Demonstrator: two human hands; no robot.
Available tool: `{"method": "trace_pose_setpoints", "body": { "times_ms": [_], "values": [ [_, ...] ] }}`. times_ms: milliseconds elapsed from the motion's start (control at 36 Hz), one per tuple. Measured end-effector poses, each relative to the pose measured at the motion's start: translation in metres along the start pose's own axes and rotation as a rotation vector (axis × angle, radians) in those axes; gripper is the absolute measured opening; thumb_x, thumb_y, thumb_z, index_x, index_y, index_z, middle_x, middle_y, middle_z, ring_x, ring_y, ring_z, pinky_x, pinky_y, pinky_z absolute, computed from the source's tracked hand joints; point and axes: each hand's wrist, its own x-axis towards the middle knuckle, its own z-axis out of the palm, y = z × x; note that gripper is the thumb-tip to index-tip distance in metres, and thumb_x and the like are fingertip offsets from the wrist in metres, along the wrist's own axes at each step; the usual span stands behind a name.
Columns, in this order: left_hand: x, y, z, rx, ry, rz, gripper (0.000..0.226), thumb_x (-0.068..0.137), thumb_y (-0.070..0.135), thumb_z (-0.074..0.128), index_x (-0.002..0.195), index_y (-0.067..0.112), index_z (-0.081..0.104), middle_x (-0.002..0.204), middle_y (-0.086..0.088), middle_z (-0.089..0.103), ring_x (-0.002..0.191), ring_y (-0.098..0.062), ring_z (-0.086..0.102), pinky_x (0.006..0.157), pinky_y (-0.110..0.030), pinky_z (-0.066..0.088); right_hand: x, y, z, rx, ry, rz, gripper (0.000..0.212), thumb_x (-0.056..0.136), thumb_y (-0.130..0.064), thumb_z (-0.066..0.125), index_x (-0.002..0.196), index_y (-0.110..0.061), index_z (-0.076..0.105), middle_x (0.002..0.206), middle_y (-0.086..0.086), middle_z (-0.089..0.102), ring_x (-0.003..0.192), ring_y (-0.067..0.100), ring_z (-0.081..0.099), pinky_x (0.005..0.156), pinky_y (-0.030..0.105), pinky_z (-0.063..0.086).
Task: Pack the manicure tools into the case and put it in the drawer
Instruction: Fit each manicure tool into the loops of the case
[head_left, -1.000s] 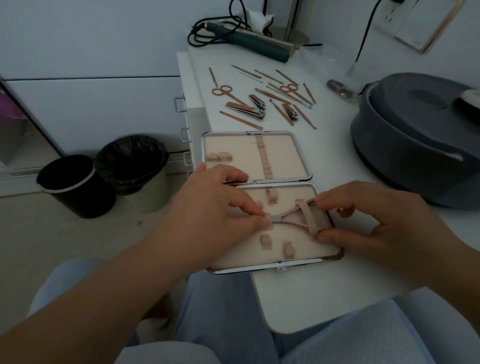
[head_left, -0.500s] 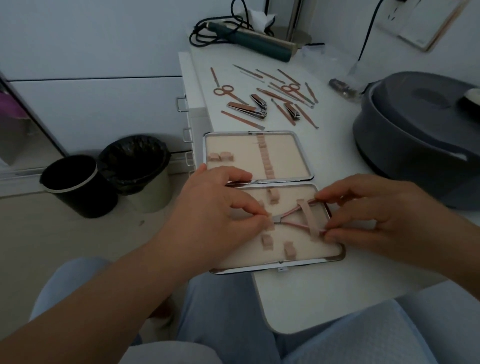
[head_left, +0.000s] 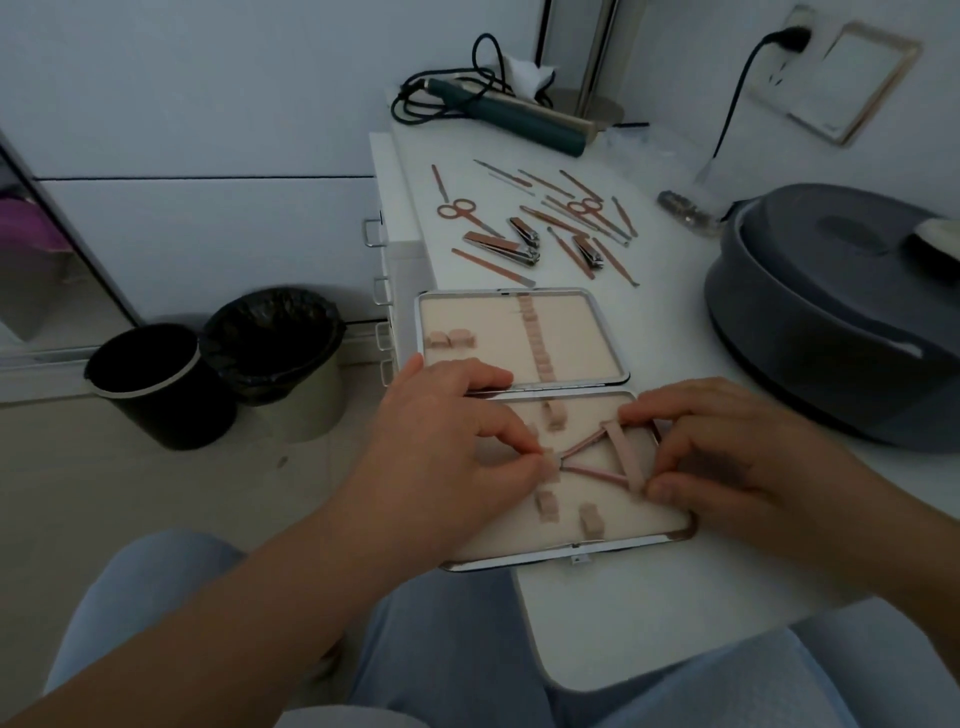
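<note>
An open pink-lined manicure case (head_left: 597, 540) with a silver rim lies flat at the white table's near edge. A rose-gold cuticle nipper (head_left: 584, 457) lies in its near half, handles tucked under an elastic strap (head_left: 626, 457). My left hand (head_left: 447, 441) pinches the nipper's jaw end at a small loop. My right hand (head_left: 727, 452) pinches the handle ends at the strap. Several loose tools (head_left: 540, 223), among them scissors and nail clippers, lie further back on the table.
A large grey lidded basin (head_left: 841, 322) stands at the right. A teal hair iron (head_left: 519, 117) with a black cord lies at the back. A white drawer unit with handles (head_left: 382, 291) adjoins the table's left side. Two bins (head_left: 223, 364) stand on the floor.
My right hand's fingers have shifted slightly along the nipper's handles at the strap. My left hand holds its pinch in the same place.
</note>
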Motion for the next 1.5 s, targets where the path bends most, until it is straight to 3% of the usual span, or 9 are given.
{"method": "trace_pose_setpoints", "body": {
  "times_ms": [111, 250, 333, 556, 722, 833, 1083, 1250, 1500],
  "values": [
    [0.0, 0.003, 0.007, 0.02, 0.051, -0.014, 0.006, 0.064, 0.042, 0.071, 0.065, 0.037, 0.07, 0.106, 0.017, 0.052, 0.11, 0.0, 0.04, 0.089, 0.005, -0.01, -0.005, 0.001, 0.001, 0.023, 0.016, 0.041, 0.011, 0.077, -0.042, 0.064, 0.073, -0.031, 0.065, 0.117, -0.028, 0.052, 0.113, -0.009, 0.044, 0.092, 0.003, 0.032],
    [-0.006, 0.007, 0.017, 0.0, 0.083, 0.036, 0.007, 0.066, 0.042, 0.072, 0.067, 0.035, 0.07, 0.107, 0.013, 0.055, 0.1, 0.01, 0.031, 0.094, 0.0, -0.01, -0.014, -0.006, 0.003, 0.083, 0.092, 0.102, 0.008, 0.073, -0.033, 0.069, 0.074, -0.029, 0.062, 0.111, -0.025, 0.056, 0.11, -0.008, 0.048, 0.089, 0.002, 0.033],
    [-0.006, 0.009, 0.02, 0.001, 0.096, 0.049, 0.006, 0.066, 0.04, 0.072, 0.068, 0.034, 0.07, 0.101, 0.015, 0.052, 0.097, 0.013, 0.03, 0.097, -0.002, -0.011, -0.018, -0.008, 0.006, 0.083, 0.124, 0.125, 0.029, 0.069, -0.023, 0.078, 0.092, -0.028, 0.061, 0.11, -0.021, 0.057, 0.108, -0.007, 0.049, 0.091, 0.004, 0.034],
    [-0.006, 0.011, 0.017, 0.01, 0.069, 0.08, 0.013, 0.07, 0.045, 0.067, 0.079, 0.035, 0.069, 0.108, 0.015, 0.052, 0.112, 0.0, 0.042, 0.099, -0.005, -0.008, -0.021, -0.008, 0.005, 0.068, 0.125, 0.149, 0.044, 0.07, -0.019, 0.077, 0.103, -0.041, 0.057, 0.109, -0.018, 0.057, 0.105, -0.006, 0.049, 0.091, 0.005, 0.034],
    [0.003, -0.007, -0.005, -0.061, 0.118, 0.117, 0.013, 0.077, 0.02, 0.066, 0.088, 0.024, 0.071, 0.103, 0.017, 0.055, 0.101, 0.013, 0.037, 0.088, 0.007, 0.016, -0.017, -0.01, 0.0, 0.034, 0.108, 0.144, 0.032, 0.071, -0.048, 0.07, 0.1, -0.044, 0.057, 0.108, -0.024, 0.054, 0.107, -0.01, 0.046, 0.089, -0.001, 0.03],
    [0.013, -0.024, -0.016, -0.044, 0.142, 0.095, 0.014, 0.075, 0.007, 0.068, 0.086, 0.014, 0.073, 0.097, 0.01, 0.063, 0.097, 0.006, 0.047, 0.086, 0.007, 0.021, 0.009, -0.016, -0.008, 0.005, 0.185, 0.188, 0.017, 0.071, -0.053, 0.056, 0.087, -0.048, 0.057, 0.097, -0.03, 0.052, 0.099, -0.013, 0.046, 0.076, 0.002, 0.035],
    [0.012, -0.033, -0.007, -0.063, 0.125, 0.113, 0.017, 0.078, 0.017, 0.058, 0.086, 0.014, 0.073, 0.1, 0.0, 0.068, 0.108, -0.001, 0.045, 0.095, 0.001, 0.021, 0.171, -0.005, -0.002, -0.121, 0.261, 0.284, 0.019, 0.086, -0.034, 0.056, 0.09, -0.024, 0.071, 0.082, -0.014, 0.061, 0.067, 0.0, 0.05, 0.058, 0.015, 0.035],
    [0.008, -0.032, -0.01, -0.003, 0.092, 0.159, 0.028, 0.08, 0.023, 0.047, 0.083, 0.011, 0.071, 0.098, -0.005, 0.071, 0.108, -0.016, 0.056, 0.1, -0.01, 0.025, 0.257, 0.018, 0.006, -0.334, 0.152, 0.48, 0.026, 0.083, -0.032, 0.057, 0.094, -0.01, 0.068, 0.09, 0.004, 0.067, 0.077, 0.019, 0.058, 0.065, 0.029, 0.048],
    [0.009, -0.04, -0.001, -0.094, 0.17, 0.166, 0.025, 0.079, 0.022, 0.048, 0.083, 0.012, 0.071, 0.099, -0.006, 0.07, 0.112, -0.024, 0.057, 0.092, -0.042, 0.048, 0.282, 0.031, 0.008, -0.469, 0.124, 0.533, 0.028, 0.078, -0.025, 0.061, 0.059, -0.012, 0.046, 0.059, 0.002, 0.048, 0.052, 0.015, 0.045, 0.043, 0.024, 0.027]
  ]
}}
